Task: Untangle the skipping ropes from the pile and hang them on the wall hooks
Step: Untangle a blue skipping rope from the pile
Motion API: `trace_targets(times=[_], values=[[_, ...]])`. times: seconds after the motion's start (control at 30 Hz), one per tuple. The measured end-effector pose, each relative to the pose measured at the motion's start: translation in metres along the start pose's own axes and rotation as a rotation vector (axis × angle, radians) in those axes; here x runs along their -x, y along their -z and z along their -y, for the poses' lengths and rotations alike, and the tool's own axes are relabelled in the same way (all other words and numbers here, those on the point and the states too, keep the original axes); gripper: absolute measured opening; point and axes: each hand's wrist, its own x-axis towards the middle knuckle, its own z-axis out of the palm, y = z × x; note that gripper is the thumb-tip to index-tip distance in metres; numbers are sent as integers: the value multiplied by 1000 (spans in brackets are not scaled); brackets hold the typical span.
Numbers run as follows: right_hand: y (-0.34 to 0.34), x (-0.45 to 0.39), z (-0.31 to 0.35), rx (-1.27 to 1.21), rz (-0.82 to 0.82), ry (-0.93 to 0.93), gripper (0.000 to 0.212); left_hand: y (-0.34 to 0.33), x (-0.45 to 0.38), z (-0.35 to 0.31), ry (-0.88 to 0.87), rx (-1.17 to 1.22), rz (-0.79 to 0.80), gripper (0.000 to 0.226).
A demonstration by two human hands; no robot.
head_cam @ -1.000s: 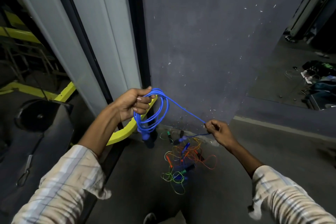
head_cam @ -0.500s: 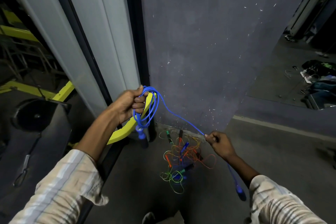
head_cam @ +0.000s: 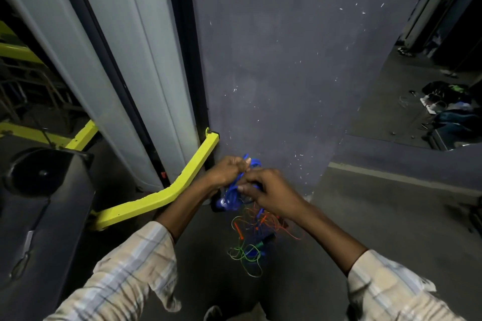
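Note:
A blue skipping rope (head_cam: pixel 233 194), gathered into a coiled bundle, is held between both hands at the middle of the view. My left hand (head_cam: pixel 226 171) grips the top of the coils. My right hand (head_cam: pixel 266 191) pinches the bundle from the right, thumb on the loops. A blue handle end hangs just below the hands. On the floor beneath lies the tangled pile (head_cam: pixel 257 233) of orange, green and blue ropes. No wall hooks are in view.
A dark purple wall (head_cam: pixel 273 60) stands straight ahead. A yellow metal bar (head_cam: pixel 167 190) angles across the lower left beside grey panels (head_cam: pixel 117 60). A black machine (head_cam: pixel 39 190) sits at the far left. Clutter (head_cam: pixel 448 112) lies on the floor at the far right.
My right hand has come in from the stretched-out rope to meet my left hand. The loose length of blue rope is now gathered into the bundle, and both hands have dropped lower.

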Motion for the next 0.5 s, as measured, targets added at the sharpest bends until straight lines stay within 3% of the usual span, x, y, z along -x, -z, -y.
trace_targets(times=[0.1, 0.2, 0.27, 0.37, 0.5], values=[[10, -6, -2, -24, -183, -1, 1, -4, 10, -1, 123, 56, 33, 45], [12, -10, -14, -44, -280, -82, 20, 0, 15, -4, 257, 155, 85, 45], [13, -10, -23, -148, -275, -141, 27, 4, 17, -7, 291, 121, 98, 43], [9, -9, -43, -322, -211, -155, 19, 12, 21, -12, 302, 107, 121, 38], [4, 7, -81, -362, -236, -261, 17, 31, 20, -15, 311, 196, 119, 38]])
